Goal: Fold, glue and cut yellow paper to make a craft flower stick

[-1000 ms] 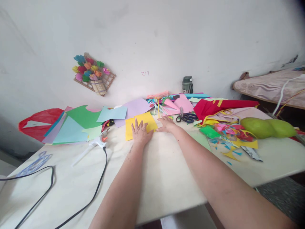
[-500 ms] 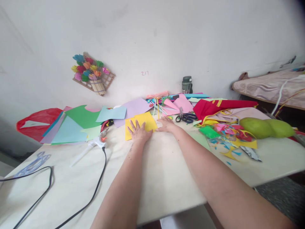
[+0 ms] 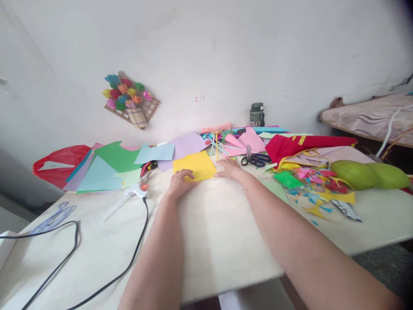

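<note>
A sheet of yellow paper [image 3: 200,163] lies on the table in front of me. My left hand [image 3: 181,184] is at its near left corner, with bent fingers closed on the paper's edge; the fingertips are partly hidden. At the sheet's right edge rests my right hand [image 3: 229,168], fingers apart and lying low, touching or almost touching the paper. Behind the sheet are thin paper sticks [image 3: 214,146] and a lilac sheet [image 3: 187,144]. Dark-handled scissors [image 3: 255,159] lie just beyond my right hand.
A white glue gun [image 3: 137,190] with a black cord [image 3: 142,241] lies at left, near coloured sheets [image 3: 119,157]. To the right are paper scraps [image 3: 318,209], a red cloth [image 3: 290,146] and green fruits [image 3: 368,174]. A dark bottle [image 3: 257,115] stands by the wall.
My left hand has drawn back from lying flat and spread on the yellow paper to its near left corner, its fingers now curled. My right hand stays at the right edge.
</note>
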`<state>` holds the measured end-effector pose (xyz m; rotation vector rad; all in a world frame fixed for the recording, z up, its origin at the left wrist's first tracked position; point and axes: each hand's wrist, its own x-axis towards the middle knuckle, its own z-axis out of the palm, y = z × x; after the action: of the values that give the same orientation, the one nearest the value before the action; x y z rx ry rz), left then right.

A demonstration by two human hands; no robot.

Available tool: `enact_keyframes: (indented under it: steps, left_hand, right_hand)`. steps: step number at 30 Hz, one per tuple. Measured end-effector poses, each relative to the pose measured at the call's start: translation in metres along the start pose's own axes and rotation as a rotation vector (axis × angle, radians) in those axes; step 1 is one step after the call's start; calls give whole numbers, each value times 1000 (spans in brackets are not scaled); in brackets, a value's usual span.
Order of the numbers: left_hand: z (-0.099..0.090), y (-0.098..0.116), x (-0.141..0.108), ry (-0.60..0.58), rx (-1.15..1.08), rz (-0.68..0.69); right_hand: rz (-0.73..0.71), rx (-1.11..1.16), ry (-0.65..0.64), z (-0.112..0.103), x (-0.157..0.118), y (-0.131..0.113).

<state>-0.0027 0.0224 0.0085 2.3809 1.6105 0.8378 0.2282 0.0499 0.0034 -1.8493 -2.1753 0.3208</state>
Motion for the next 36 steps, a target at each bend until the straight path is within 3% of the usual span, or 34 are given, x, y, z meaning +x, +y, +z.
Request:
enact_keyframes:
  steps: [6, 12, 17, 24, 30, 36]
  left_hand:
    - [9, -7, 0, 34, -127, -26]
    - [9, -5, 0, 31, -157, -76]
    - [10, -9, 0, 37, -190, -51]
    - [13, -10, -2, 86, -148, -21]
    - [9, -9, -7, 105, -15, 71]
    - [0, -8, -11, 109, 8, 15]
  right_hand:
    - [-83, -26, 46, 1, 3, -1]
    - [-314, 44, 224, -1, 1, -17]
    - [-454, 172, 194, 14, 1, -36]
    - [-365, 345, 200, 36, 8, -41]
    - [-328, 389, 187, 34, 7, -42]
    - [-310, 336, 153, 32, 7, -44]
